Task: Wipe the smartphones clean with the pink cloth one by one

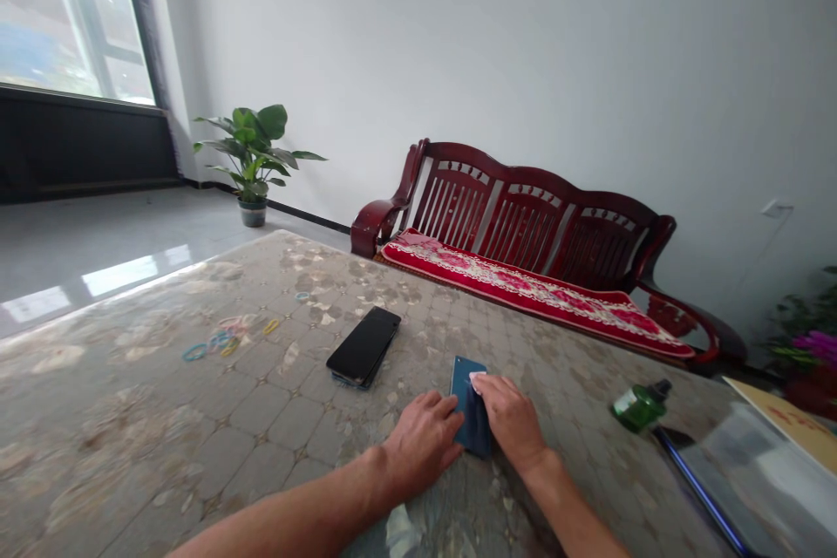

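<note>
A blue phone (469, 414) lies flat on the patterned tablecloth in front of me. My left hand (425, 436) grips its left edge, thumb near the bottom corner and fingers bent against the side. My right hand (510, 418) pinches a small pale pink wipe or cloth (477, 379), pressed on the phone's upper right part. The rest of the wipe is hidden under the fingers. To the left, a black phone (364, 343) rests on top of another flat, bluish phone-like thing (355, 383), mostly covered.
Several coloured rubber bands (222, 338) lie at the left of the table (275, 410). At the right stand a green bottle (639, 406) with a black cap, a blue-edged dark device (703, 488) and a clear plastic sheet (765, 462). A wooden bench (523, 218) is behind.
</note>
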`<state>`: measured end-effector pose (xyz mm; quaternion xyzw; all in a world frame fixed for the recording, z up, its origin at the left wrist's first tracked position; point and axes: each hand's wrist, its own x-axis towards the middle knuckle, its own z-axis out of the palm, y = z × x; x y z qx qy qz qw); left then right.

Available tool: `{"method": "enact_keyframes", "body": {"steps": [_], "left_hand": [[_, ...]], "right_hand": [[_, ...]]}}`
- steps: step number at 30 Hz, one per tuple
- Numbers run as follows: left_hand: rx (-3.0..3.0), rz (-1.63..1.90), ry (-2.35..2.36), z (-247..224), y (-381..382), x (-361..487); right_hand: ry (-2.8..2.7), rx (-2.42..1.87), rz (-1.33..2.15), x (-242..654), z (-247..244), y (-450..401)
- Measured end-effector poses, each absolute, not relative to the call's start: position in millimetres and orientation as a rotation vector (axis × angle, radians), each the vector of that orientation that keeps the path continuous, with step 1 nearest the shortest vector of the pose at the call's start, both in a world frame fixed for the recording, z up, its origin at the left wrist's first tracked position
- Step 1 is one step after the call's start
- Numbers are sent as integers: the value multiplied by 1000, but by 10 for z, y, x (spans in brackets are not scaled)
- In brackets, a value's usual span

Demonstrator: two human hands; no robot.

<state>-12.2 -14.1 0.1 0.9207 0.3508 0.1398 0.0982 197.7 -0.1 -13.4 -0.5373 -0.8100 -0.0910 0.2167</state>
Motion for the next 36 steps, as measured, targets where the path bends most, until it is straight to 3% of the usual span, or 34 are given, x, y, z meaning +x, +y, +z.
{"method": "enact_keyframes", "body": {"steps": [5, 13, 22, 30, 36], "left_hand": [[2721, 428, 1023, -6, -135, -129], [2708, 432, 1037, 8, -144, -114], [2727, 415, 1000, -29, -138, -127], [2682, 360, 1000, -34, -134, -97], [2732, 344, 995, -51, -148, -93]], "right_hand": [[-2159, -1600, -181, 1946, -43, 227], [-2270, -1472, -127, 1941, -74, -175], [-2209, -1700, -69, 1912, 38, 254], [-2319, -1485, -138, 1849, -16, -239], [-2251, -1620, -142, 1768, 40, 135]]}}
